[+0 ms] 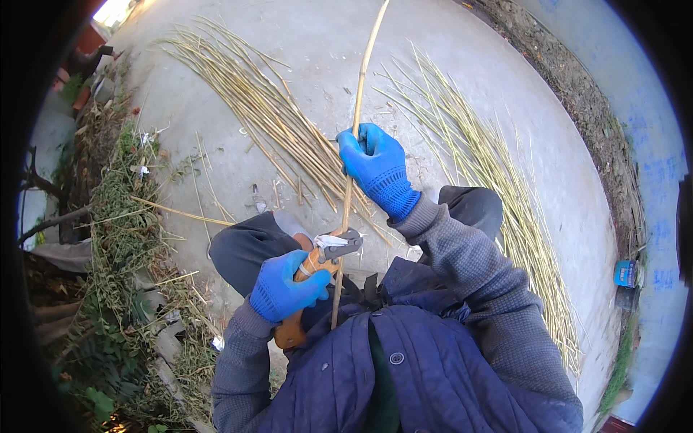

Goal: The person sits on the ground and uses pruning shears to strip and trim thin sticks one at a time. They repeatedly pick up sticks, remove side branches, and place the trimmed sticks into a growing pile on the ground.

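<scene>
My left hand, in a blue knit glove, is closed round the orange handles of a pair of pruning shears. A white strip lies over the shears' grey metal head, which sits against the lower part of a long tan cane. Whether the blades touch or cut into the cane, I cannot make out. Higher up, my right hand, also gloved in blue, grips the cane between thumb and fingers. The cane stands nearly upright in the picture, its top running out at the upper edge and its lower end near my jacket.
A bundle of tan canes lies on the concrete ahead to the left. Greener, thinner stalks are spread along my right. Weeds and cut greenery border the left side. By the blue wall at right stands a small blue container.
</scene>
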`<state>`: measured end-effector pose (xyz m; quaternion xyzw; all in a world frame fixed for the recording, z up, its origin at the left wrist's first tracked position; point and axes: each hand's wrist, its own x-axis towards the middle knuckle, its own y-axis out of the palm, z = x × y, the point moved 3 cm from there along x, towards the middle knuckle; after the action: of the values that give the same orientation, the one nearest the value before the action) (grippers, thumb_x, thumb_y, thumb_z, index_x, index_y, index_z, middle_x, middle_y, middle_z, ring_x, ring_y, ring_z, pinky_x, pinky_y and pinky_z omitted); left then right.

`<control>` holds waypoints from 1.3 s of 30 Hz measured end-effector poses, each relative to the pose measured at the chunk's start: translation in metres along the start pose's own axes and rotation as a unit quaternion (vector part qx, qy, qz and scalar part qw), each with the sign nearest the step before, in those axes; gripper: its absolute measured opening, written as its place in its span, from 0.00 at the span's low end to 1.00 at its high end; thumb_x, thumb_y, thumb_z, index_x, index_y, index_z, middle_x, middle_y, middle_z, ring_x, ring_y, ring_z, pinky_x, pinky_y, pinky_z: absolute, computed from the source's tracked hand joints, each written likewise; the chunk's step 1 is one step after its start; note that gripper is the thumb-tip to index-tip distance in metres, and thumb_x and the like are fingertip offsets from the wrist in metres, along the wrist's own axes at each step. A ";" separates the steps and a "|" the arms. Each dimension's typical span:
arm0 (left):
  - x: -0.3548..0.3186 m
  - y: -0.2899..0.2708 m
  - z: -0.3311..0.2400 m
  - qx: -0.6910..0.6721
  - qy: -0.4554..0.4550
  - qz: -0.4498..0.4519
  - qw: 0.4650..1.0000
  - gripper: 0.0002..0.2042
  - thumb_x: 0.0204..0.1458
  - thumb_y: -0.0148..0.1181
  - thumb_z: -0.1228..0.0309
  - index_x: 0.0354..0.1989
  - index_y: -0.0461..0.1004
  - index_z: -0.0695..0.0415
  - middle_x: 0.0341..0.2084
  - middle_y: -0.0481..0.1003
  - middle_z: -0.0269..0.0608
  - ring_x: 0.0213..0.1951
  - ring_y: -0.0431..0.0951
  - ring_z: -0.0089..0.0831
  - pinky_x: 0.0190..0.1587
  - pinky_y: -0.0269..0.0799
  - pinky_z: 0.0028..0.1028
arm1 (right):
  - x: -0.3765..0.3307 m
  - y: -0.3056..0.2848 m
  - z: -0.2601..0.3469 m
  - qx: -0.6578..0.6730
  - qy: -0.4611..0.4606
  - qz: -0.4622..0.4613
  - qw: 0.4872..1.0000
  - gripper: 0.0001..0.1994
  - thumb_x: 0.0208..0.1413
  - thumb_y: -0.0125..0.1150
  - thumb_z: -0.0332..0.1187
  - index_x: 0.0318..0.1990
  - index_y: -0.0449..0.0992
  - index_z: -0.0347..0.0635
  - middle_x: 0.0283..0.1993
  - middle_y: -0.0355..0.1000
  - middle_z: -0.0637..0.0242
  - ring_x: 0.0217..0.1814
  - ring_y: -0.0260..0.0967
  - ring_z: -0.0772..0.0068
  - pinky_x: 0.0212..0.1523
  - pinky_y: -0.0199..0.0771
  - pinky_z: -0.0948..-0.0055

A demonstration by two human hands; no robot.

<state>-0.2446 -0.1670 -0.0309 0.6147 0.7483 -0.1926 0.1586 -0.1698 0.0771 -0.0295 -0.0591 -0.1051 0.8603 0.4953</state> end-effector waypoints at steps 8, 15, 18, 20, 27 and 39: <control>0.028 -0.001 -0.021 -0.059 0.016 0.008 0.998 0.14 0.57 0.60 0.70 0.45 0.72 0.68 0.28 0.80 0.45 0.29 0.82 0.27 0.29 0.78 0.25 | -0.043 -0.038 -0.001 0.017 -0.073 0.038 0.996 0.20 0.67 0.49 0.41 0.58 0.70 0.34 0.38 0.76 0.59 0.36 0.75 0.73 0.39 0.77 0.74; 0.089 0.011 -0.040 -0.109 0.101 -0.020 0.989 0.14 0.60 0.58 0.68 0.47 0.71 0.66 0.30 0.79 0.46 0.28 0.81 0.29 0.31 0.78 0.25 | -0.119 -0.023 -0.033 0.111 0.045 0.130 0.984 0.15 0.65 0.53 0.38 0.52 0.73 0.39 0.29 0.75 0.57 0.26 0.75 0.72 0.29 0.74 0.72; 0.101 0.023 -0.036 -0.212 0.062 -0.019 0.975 0.17 0.60 0.58 0.65 0.50 0.71 0.65 0.30 0.79 0.46 0.27 0.80 0.30 0.32 0.78 0.26 | -0.105 -0.033 -0.037 0.031 0.041 0.126 0.991 0.11 0.64 0.53 0.36 0.46 0.73 0.40 0.25 0.73 0.57 0.25 0.76 0.69 0.27 0.73 0.73; 0.099 0.028 -0.029 -0.267 0.040 -0.010 0.963 0.18 0.59 0.58 0.63 0.50 0.71 0.65 0.30 0.79 0.45 0.27 0.80 0.30 0.31 0.78 0.26 | -0.096 -0.038 -0.038 -0.034 0.009 0.146 0.989 0.08 0.63 0.53 0.36 0.40 0.72 0.41 0.22 0.71 0.59 0.23 0.75 0.68 0.25 0.72 0.72; 0.139 -0.012 -0.013 -0.283 0.051 -0.104 0.952 0.23 0.57 0.60 0.59 0.53 0.71 0.65 0.34 0.78 0.42 0.29 0.77 0.28 0.33 0.76 0.26 | -0.118 -0.061 -0.036 -0.315 -0.307 0.099 0.893 0.07 0.55 0.61 0.34 0.33 0.71 0.42 0.17 0.65 0.61 0.16 0.66 0.59 0.19 0.65 0.64; 0.214 -0.098 -0.064 -0.268 0.117 -0.185 0.938 0.24 0.56 0.62 0.60 0.54 0.70 0.65 0.42 0.77 0.44 0.36 0.79 0.31 0.34 0.79 0.28 | -0.197 -0.195 -0.024 -0.258 -0.116 0.162 0.945 0.17 0.55 0.62 0.33 0.52 0.74 0.38 0.23 0.72 0.56 0.24 0.73 0.54 0.26 0.73 0.62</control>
<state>-0.3825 0.0311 -0.0670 0.4183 0.8860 0.0624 0.1902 0.0981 0.0044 -0.0063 -0.1014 -0.3693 0.8730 0.3019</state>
